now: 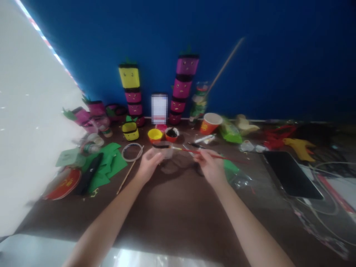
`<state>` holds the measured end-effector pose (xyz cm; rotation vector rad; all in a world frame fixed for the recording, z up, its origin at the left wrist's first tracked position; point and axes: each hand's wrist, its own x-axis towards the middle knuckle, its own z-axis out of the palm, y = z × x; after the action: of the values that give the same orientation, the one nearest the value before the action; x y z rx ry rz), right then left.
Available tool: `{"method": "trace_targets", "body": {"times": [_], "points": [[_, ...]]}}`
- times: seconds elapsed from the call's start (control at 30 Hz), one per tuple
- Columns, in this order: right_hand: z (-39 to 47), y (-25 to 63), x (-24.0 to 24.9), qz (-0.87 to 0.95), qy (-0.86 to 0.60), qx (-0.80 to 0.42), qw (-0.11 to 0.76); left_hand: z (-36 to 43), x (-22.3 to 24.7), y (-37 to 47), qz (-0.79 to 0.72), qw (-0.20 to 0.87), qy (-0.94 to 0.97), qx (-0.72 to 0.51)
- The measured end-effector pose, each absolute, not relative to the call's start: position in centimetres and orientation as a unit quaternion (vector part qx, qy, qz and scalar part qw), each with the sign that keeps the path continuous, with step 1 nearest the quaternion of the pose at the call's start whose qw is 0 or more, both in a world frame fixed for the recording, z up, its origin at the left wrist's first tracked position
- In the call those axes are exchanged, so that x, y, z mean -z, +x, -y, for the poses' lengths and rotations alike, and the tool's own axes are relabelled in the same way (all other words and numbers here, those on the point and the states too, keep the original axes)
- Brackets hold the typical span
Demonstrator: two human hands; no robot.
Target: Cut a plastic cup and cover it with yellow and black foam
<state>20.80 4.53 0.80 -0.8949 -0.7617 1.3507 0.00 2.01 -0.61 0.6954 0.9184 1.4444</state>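
Between thumb and fingers, my left hand (149, 163) grips a clear plastic cup (167, 153) that has a black band along its top edge. My right hand (211, 167) is closed around the red handle of a paintbrush (191, 151), whose tip reaches the cup near the black band. Just beyond sit a small cup of black paint (172, 133) and a small cup of yellow paint (155, 135). A yellow painted cup with a drawn face (130, 131) stands to the left of them. Blur hides the exact contact of brush and cup.
Stacked painted cups (182, 88) and a yellow-topped stack (130, 78) stand against the blue wall. Green paper (108, 167), black scissors-like handles or tool (91, 172) and a tape roll (132, 152) lie left. A red paper cup (210, 123), phone (292, 174) and yellow glue gun (300, 148) are right.
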Motion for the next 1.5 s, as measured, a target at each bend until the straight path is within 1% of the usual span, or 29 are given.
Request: {"method": "trace_targets", "body": {"times": [0.43,0.7,1.13,1.4,1.5], "points": [[-5.6,22.3,-0.1,0.333,-0.386,-0.580,0.636,-2.2,0.2,-0.2,-0.384,0.615,0.270,-0.634],[-4.6,22.2,-1.1,0.376,-0.359,-0.625,0.582,-2.3,0.6,-0.4,-0.376,0.627,0.283,-0.621],[-5.2,22.6,-0.5,0.379,-0.386,-0.589,0.600,-2.3,0.5,-0.5,-0.361,0.637,0.283,-0.619],[-4.5,21.8,-1.1,0.385,-0.371,-0.601,0.593,-2.2,0.5,-0.4,-0.364,0.630,0.283,-0.624],[-4.8,21.9,-1.0,0.377,-0.387,-0.580,0.609,-2.2,0.3,-0.3,-0.373,0.621,0.284,-0.628]]}}
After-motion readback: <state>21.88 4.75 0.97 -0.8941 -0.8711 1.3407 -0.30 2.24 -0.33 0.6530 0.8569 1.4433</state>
